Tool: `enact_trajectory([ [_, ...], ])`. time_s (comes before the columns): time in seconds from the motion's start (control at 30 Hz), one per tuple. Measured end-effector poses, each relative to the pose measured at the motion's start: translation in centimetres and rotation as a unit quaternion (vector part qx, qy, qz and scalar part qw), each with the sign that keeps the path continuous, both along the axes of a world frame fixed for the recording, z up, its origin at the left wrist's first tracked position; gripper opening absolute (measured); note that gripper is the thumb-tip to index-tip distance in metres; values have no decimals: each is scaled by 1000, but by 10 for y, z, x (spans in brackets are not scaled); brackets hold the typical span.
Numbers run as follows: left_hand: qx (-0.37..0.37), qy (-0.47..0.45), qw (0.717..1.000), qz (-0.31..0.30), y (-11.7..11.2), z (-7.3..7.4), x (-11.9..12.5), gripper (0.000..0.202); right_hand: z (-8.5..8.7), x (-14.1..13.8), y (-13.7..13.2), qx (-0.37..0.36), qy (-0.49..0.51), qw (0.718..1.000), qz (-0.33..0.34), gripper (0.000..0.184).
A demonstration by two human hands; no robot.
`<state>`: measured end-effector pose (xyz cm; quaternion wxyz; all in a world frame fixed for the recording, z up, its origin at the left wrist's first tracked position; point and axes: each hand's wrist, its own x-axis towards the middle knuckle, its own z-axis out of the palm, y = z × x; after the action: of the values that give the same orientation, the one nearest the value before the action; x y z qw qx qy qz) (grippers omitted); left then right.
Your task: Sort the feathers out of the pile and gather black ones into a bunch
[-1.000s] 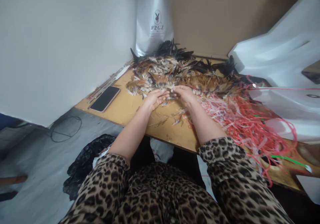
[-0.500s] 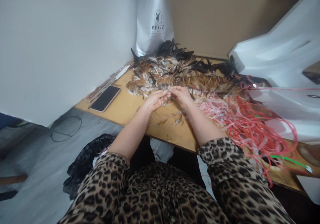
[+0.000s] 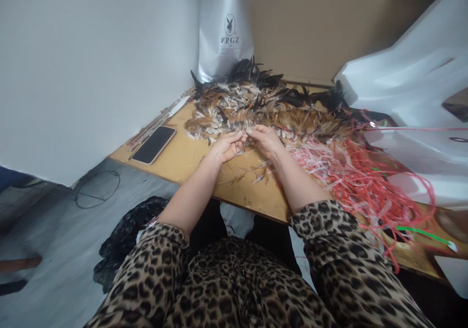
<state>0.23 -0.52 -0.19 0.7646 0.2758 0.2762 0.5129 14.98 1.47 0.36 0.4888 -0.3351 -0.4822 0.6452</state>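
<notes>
My left hand (image 3: pixel 231 146) and my right hand (image 3: pixel 263 140) meet fingertip to fingertip over the table. Both are closed in a pinch on small feathers (image 3: pixel 241 124), whose lower ends are mostly hidden by the fingers. Just beyond the fingertips spreads a large pile of brown, white and black feathers (image 3: pixel 303 118). A few loose brown feathers (image 3: pixel 261 172) lie on the tabletop below my right hand.
A tangle of red and pink plastic strips (image 3: pixel 361 182) covers the table's right side, with a green strip (image 3: pixel 426 235). A phone (image 3: pixel 154 144) lies on the left of the wooden table (image 3: pixel 186 157). Behind stands a silvery bag (image 3: pixel 224 50); a black plastic bag (image 3: pixel 127 235) sits below.
Both hands stay together in nearly the same place, with small finger movements. The brown tuft just above the fingertips looks less fanned out now.
</notes>
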Motion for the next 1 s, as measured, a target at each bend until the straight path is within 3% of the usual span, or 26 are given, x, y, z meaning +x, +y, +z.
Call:
enact_trajectory([
  [0.23,38,101,993,51,3,-6,4,6,0,-2,1,45,-58,995,-68,32],
  [0.53,74,181,980,44,1,-7,6,12,4,-5,-3,72,-107,987,-98,29],
  [0.7,83,169,976,106,5,-6,2,14,2,-3,0,91,-147,978,-119,27],
  [0.8,62,140,977,151,9,-7,-1,12,-5,2,3,169,-280,934,-144,19],
  [1.0,40,120,977,173,12,-10,-3,11,-7,-1,-6,303,-557,761,-135,20],
])
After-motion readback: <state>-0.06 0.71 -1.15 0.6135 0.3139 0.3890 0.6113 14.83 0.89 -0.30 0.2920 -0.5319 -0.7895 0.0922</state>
